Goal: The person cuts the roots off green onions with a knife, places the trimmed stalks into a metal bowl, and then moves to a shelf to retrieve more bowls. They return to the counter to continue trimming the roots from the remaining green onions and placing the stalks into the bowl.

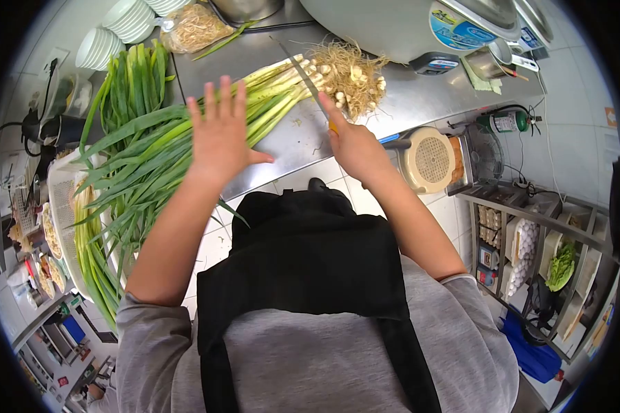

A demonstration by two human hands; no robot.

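Note:
My right hand is closed round the yellow handle of a long kitchen knife. Its blade points away and to the left, crossing the white ends of a bunch of green garlic stalks. Beyond the blade lies a tangle of pale roots with small white bulb ends. Fingers spread and palm down, my left hand is over the green leaves, with nothing gripped in it. The long leaves trail left over the counter's front edge.
A steel counter bears a large grey vessel, stacked white bowls and a bag of pale shreds. At left stands a white basket of greens. A beige perforated lid and a shelf rack are at right.

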